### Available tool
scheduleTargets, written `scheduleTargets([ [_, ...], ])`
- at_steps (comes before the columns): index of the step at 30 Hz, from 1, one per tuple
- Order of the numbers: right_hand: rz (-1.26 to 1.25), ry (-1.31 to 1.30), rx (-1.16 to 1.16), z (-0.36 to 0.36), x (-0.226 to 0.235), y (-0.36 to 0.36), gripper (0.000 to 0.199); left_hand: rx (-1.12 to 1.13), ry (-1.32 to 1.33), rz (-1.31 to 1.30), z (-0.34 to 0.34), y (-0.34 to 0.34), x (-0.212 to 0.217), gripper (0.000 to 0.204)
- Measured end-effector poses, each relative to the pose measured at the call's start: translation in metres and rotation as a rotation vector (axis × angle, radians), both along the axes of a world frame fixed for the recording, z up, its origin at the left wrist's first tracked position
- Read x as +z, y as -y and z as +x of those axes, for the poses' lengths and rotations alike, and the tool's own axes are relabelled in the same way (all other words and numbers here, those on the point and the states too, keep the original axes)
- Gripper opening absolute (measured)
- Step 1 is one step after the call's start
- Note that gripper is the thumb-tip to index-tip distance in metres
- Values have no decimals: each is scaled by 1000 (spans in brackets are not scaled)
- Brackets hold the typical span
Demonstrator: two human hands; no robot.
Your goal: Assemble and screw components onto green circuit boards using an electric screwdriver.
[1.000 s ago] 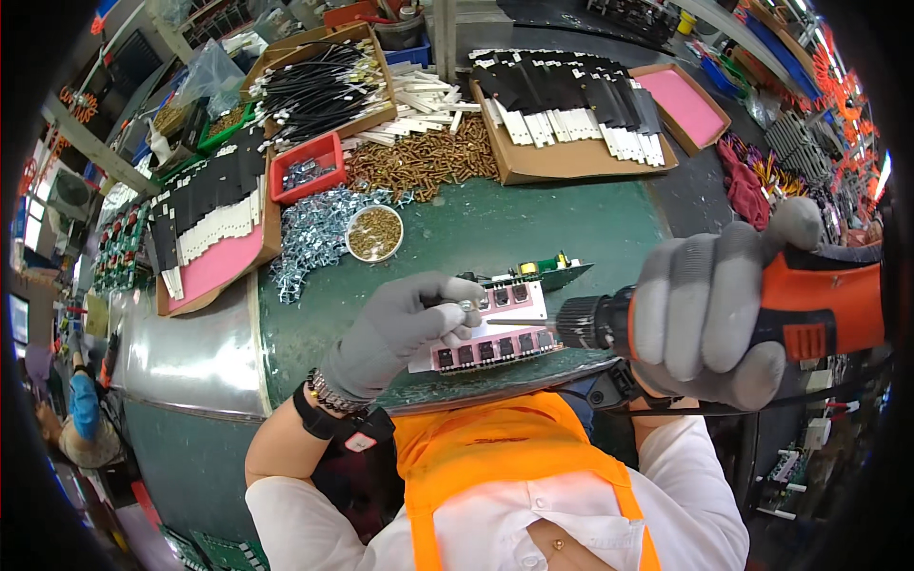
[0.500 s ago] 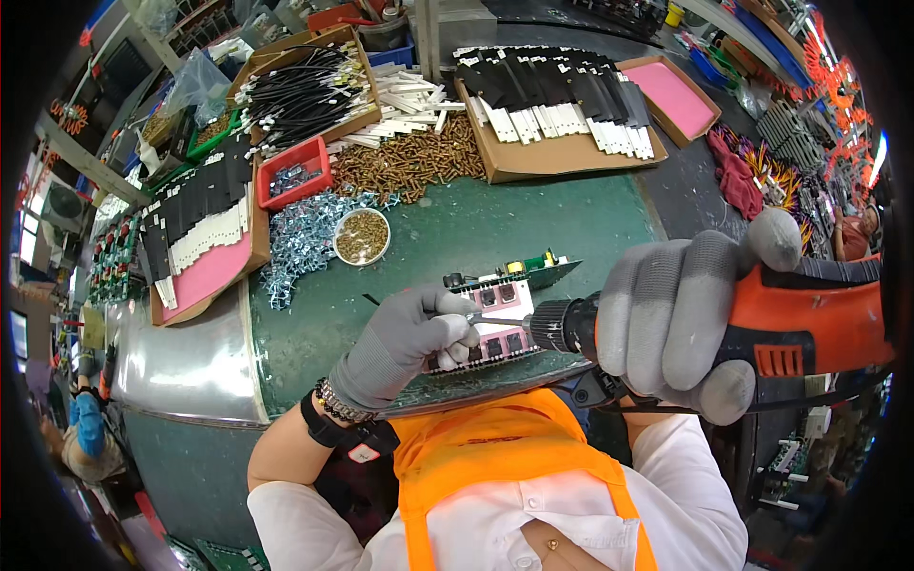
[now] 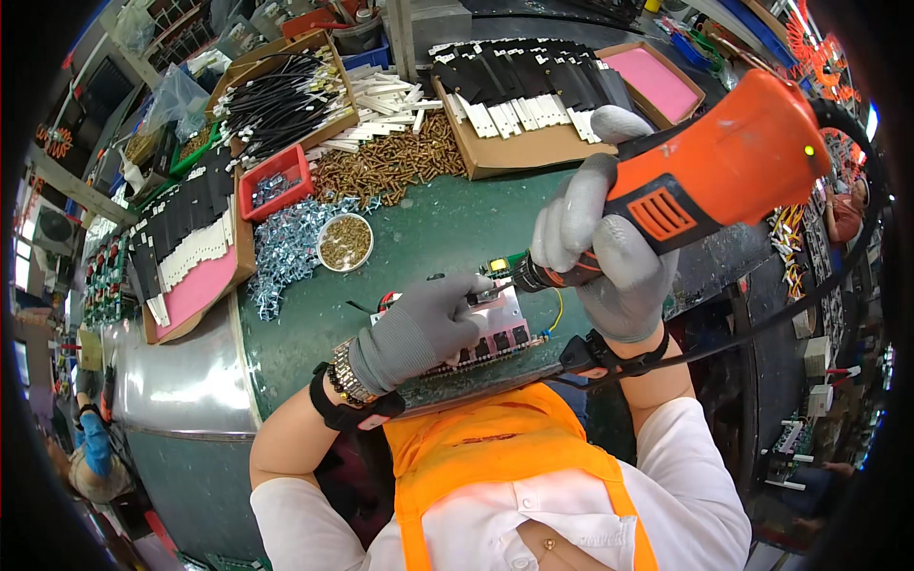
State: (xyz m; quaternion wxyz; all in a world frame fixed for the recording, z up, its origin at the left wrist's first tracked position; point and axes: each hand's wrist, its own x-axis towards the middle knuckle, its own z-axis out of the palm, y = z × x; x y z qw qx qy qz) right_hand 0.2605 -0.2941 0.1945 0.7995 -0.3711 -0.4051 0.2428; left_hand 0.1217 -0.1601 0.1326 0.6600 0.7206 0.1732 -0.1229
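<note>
Head view: the gloved left hand [image 3: 419,328] presses the circuit board [image 3: 490,333] flat at the worktop's [image 3: 419,238] near edge while the right hand [image 3: 600,257], closed around the orange driver [image 3: 714,167], should keep its tip square on the screw.

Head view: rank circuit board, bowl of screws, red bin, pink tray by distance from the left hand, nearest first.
1. Circuit board: under the left hand, touching.
2. Bowl of screws: up-left on the bench.
3. Red bin: farther up-left.
4. Pink tray: far top right.
</note>
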Motion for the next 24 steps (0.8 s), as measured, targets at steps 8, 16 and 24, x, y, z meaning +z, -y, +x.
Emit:
scheduleTargets([
  [8,0,-59,-7,2,0,-5,60,-24,409,1007,-17,18,-16,56],
  [16,-22,-42,10,0,-2,-5,59,54,504,1268,-25,34,-28,83],
  [24,32,32,71,6,-10,-10,69,54,490,1230,-25,34,-29,82],
])
